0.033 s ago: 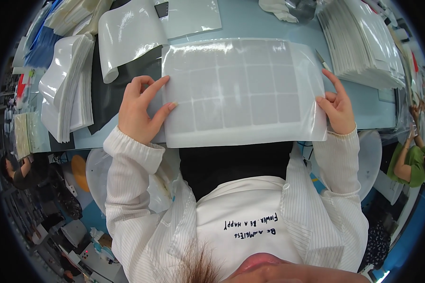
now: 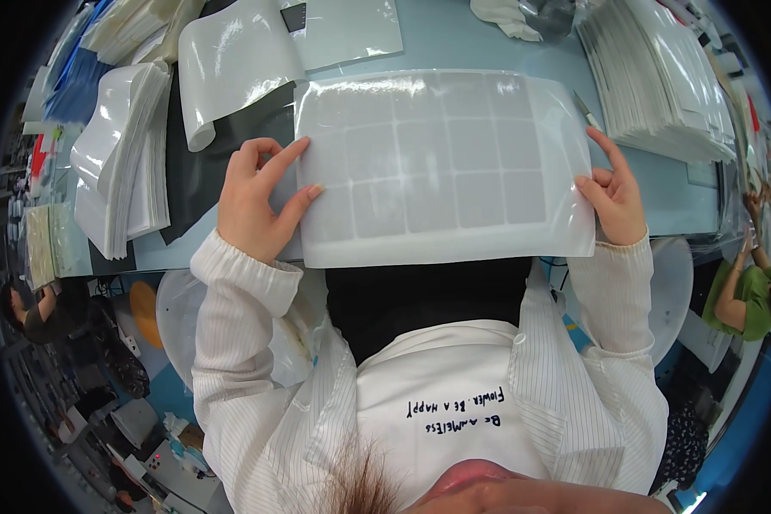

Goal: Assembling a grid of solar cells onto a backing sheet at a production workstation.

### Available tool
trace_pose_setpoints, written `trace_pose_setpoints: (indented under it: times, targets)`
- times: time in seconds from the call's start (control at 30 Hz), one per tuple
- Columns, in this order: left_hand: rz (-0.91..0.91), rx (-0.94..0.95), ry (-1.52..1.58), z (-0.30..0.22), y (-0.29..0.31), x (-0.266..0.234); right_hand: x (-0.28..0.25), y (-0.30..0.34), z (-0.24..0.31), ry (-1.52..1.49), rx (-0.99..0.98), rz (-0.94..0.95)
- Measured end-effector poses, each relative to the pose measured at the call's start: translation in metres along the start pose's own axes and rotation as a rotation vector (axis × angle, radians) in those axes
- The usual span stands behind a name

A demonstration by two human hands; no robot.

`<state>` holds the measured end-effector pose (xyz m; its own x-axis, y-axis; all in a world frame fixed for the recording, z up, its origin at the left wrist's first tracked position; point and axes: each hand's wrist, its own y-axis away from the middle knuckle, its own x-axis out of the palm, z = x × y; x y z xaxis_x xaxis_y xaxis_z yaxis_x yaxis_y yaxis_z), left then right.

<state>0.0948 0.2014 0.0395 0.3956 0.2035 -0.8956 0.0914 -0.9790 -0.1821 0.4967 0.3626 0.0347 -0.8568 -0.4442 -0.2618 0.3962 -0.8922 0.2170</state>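
Observation:
A glossy whitish sheet [image 2: 445, 154] with rows of pale grey rectangles lies in front of me, its near edge reaching just past the table's edge. On its left border my left hand [image 2: 261, 201] grips with thumb and forefinger. My right hand [image 2: 612, 193] holds the right border, the thumb lying on the sheet and the forefinger stretched out beside it. The fingers under the sheet are hidden. Just beyond the right forefinger lies a slim pointed tool [image 2: 585, 110], perhaps a knife.
Thick stacks of white sheets stand at the right [image 2: 660, 86] and left [image 2: 120, 154]. A curled glossy sheet [image 2: 236, 68] rests on a black mat [image 2: 193, 180] at the back left, near a flat white sheet [image 2: 351, 34]. Other people sit at both far sides.
Both hands and the sheet have shifted very slightly to the right. The grip looks the same.

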Motion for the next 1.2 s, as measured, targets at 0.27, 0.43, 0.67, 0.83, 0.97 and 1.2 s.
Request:
trace_pose_setpoints:
  times: [0.27, 0.43, 0.67, 0.83, 0.97, 1.2]
  targets:
    - [-0.007, 0.018, -0.102, -0.006, 0.001, 0.001, -0.003, 0.000, 0.004, 0.026, -0.006, -0.046]
    - [-0.007, 0.016, -0.113, -0.009, 0.005, 0.002, 0.003, 0.006, 0.005, 0.379, -0.117, -0.240]
    - [-0.045, 0.063, -0.090, -0.005, 0.005, 0.010, 0.017, 0.061, 0.059, 0.900, -0.654, -0.398]
    - [-0.044, 0.066, -0.091, -0.005, 0.006, 0.009, 0.072, 0.058, 0.068, 0.735, -0.891, 0.000]
    - [-0.161, 0.095, -0.053, 0.000, 0.011, 0.013, 0.140, 0.019, 0.037, 0.824, -0.917, 0.144]
    - [-0.136, -0.437, 0.494, -0.013, 0.087, -0.004, 0.150, 0.008, 0.014, 0.936, -0.819, 0.233]
